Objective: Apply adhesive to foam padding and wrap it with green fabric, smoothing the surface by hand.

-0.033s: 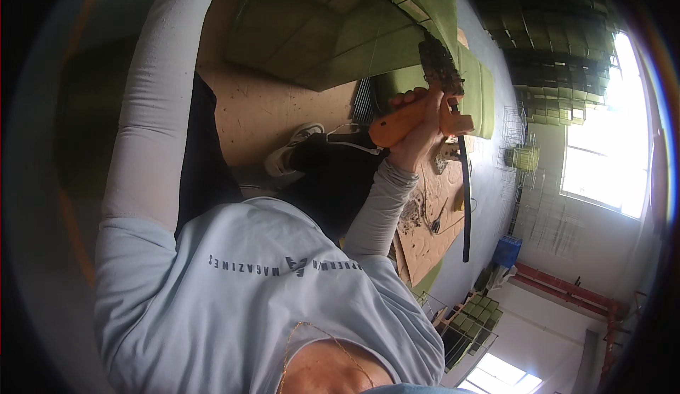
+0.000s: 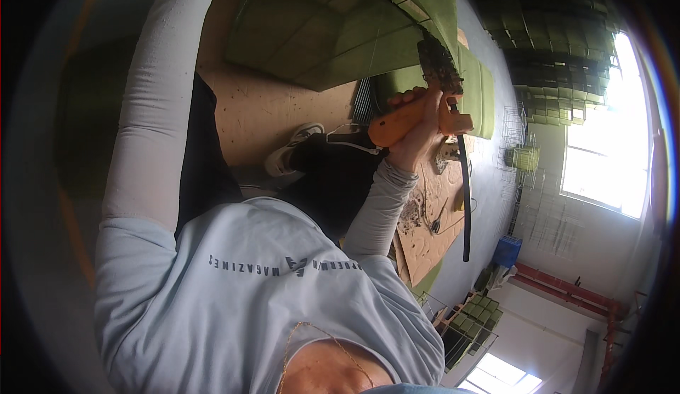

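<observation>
My right hand (image 2: 425, 128) is wrapped round the handle of an orange glue gun (image 2: 400, 120). A long black glue stick (image 2: 465, 203) sticks out of its back end. The gun's nozzle end is caked with dark residue and meets the edge of a green fabric panel (image 2: 340, 36) with a thin wire frame along its rim. Whether the nozzle touches the panel I cannot tell. My left arm (image 2: 152, 104) reaches up past the top edge, so only the sleeve and cuff show and the left hand is out of sight.
A stained cardboard sheet (image 2: 428, 235) with dark crumbs lies at my right. Beyond my shoe (image 2: 294, 150) is a tan board surface (image 2: 241, 118). Stacked green fabric boxes (image 2: 559, 54) and wire frames stand on the right, near a blue bin (image 2: 507, 251). A thin cord runs beside the shoe.
</observation>
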Tool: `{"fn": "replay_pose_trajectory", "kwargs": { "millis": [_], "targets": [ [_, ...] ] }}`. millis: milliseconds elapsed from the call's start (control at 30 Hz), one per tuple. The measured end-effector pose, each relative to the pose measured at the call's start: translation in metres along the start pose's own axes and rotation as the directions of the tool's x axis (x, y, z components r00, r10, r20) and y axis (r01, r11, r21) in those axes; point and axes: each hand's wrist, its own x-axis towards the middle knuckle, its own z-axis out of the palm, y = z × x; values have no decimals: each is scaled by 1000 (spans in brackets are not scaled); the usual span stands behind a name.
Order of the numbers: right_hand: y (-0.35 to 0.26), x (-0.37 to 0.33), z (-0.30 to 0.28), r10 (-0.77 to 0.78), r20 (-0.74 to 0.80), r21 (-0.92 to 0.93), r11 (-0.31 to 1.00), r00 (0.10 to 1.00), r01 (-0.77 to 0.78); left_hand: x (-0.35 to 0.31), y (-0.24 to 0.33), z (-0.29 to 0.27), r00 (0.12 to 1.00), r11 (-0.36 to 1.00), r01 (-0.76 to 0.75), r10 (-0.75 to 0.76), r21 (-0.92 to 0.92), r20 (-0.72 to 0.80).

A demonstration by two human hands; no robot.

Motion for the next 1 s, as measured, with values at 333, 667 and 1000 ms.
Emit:
{"fn": "replay_pose_trajectory", "kwargs": {
  "millis": [333,667,1000],
  "targets": [
    [1,-1,3,20,31,25,999,999,-20,0,4,-3,1000,1000,-18,18,6,-13],
    [-3,-5,13,17,22,20,1000,1000,-17,1,7,-8,999,1000,13,-13,9,30],
    [3,-4,9,15,45,71,997,999,-19,0,6,-5,999,999,-41,41,6,-18]
  ]
}}
